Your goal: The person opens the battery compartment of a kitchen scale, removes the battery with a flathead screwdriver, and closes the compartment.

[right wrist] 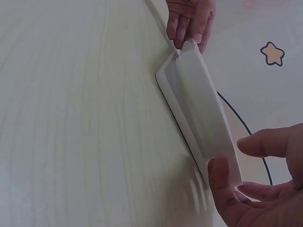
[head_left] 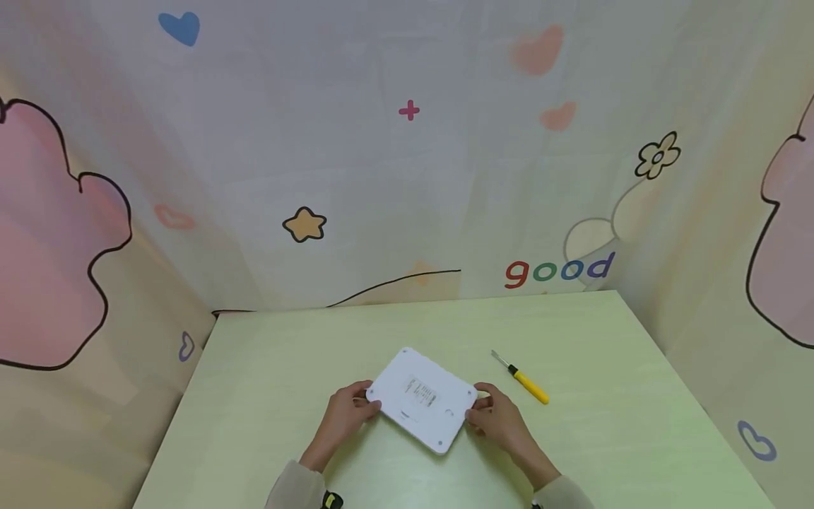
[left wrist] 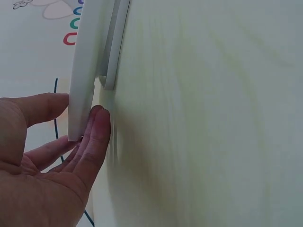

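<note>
Pale sleeves are nearest to the camera, one at each side, and by the left one I see a black band with a yellow part. Both hands hold a white panel, which is about midway between the left and right edges of the bench. Left hand pinches its left corner, thumb on one face, fingers on the other; right hand pinches the right corner in the same manner. Under the panel, a white rim stands out; whether the two are joined, I cannot tell. Toward the right edge of the bench lies a yellow-handled screwdriver, its tip toward the far edge. Beyond that edge hangs a printed cloth.
</note>
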Demonstrator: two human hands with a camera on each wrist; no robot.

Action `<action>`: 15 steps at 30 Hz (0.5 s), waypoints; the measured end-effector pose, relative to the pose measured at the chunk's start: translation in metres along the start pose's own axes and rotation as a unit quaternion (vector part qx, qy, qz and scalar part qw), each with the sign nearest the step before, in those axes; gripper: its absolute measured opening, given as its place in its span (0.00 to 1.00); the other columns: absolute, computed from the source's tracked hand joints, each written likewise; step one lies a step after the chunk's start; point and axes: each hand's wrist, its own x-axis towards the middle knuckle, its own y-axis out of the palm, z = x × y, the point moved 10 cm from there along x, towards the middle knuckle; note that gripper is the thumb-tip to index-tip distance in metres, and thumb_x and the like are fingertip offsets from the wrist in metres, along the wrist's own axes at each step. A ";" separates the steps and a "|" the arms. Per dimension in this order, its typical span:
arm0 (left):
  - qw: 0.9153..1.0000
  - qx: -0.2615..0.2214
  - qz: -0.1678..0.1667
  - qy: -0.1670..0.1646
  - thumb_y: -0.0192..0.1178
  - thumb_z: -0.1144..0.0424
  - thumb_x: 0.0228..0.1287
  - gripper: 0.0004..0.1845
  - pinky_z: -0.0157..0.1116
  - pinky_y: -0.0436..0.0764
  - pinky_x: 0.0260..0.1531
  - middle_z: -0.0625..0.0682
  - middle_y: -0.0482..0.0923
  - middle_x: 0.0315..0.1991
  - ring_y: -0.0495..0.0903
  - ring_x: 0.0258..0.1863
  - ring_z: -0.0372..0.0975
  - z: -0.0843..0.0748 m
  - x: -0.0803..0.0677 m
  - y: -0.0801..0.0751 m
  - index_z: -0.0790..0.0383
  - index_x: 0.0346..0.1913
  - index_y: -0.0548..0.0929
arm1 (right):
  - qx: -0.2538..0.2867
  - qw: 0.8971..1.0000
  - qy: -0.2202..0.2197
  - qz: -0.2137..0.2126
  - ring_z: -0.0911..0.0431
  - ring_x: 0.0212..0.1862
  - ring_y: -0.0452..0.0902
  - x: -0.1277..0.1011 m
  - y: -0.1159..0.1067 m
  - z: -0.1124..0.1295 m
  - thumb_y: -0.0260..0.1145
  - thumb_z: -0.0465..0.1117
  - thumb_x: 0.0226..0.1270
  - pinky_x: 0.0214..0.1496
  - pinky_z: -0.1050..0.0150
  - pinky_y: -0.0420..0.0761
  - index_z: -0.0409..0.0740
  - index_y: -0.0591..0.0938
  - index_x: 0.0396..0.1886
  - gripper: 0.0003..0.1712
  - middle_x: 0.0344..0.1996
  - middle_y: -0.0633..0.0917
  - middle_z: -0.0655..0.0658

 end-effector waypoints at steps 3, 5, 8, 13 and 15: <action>1.000 0.002 0.000 0.001 0.67 0.64 0.59 0.27 0.31 0.81 0.31 0.59 0.85 0.42 0.85 0.36 0.39 0.000 -0.006 0.001 0.73 0.60 0.77 | 0.004 1.000 -0.005 -0.002 0.55 0.39 0.81 0.002 0.000 0.002 0.69 0.33 0.59 0.36 0.60 0.86 0.37 0.68 0.68 0.36 0.47 0.81 0.37; 1.000 -0.004 0.002 -0.001 0.67 0.64 0.59 0.26 0.31 0.80 0.30 0.58 0.85 0.40 0.84 0.34 0.38 0.001 -0.010 0.001 0.73 0.59 0.77 | -0.001 1.000 -0.008 -0.004 0.54 0.43 0.82 0.004 0.000 0.004 0.69 0.34 0.59 0.39 0.60 0.86 0.38 0.68 0.68 0.37 0.51 0.81 0.36; 1.000 -0.016 0.003 -0.008 0.66 0.65 0.60 0.26 0.30 0.79 0.28 0.59 0.86 0.39 0.84 0.34 0.38 0.004 -0.015 0.002 0.73 0.60 0.77 | -0.018 1.000 -0.018 -0.005 0.51 0.48 0.82 0.006 0.001 0.007 0.70 0.34 0.59 0.45 0.58 0.86 0.37 0.67 0.69 0.38 0.56 0.81 0.36; 0.999 -0.039 0.005 -0.012 0.66 0.66 0.59 0.26 0.29 0.81 0.30 0.60 0.85 0.39 0.85 0.34 0.39 0.005 -0.025 0.003 0.75 0.59 0.76 | -0.030 0.999 -0.025 0.005 0.48 0.55 0.80 0.008 0.006 0.010 0.69 0.33 0.60 0.53 0.54 0.84 0.39 0.67 0.70 0.38 0.61 0.78 0.36; 0.997 -0.069 0.011 -0.018 0.65 0.68 0.59 0.24 0.30 0.83 0.31 0.60 0.85 0.37 0.86 0.33 0.41 0.005 -0.029 0.005 0.77 0.57 0.76 | -0.031 0.999 -0.023 0.007 0.48 0.56 0.79 0.010 0.007 0.009 0.68 0.32 0.60 0.55 0.54 0.83 0.40 0.67 0.71 0.38 0.63 0.77 0.37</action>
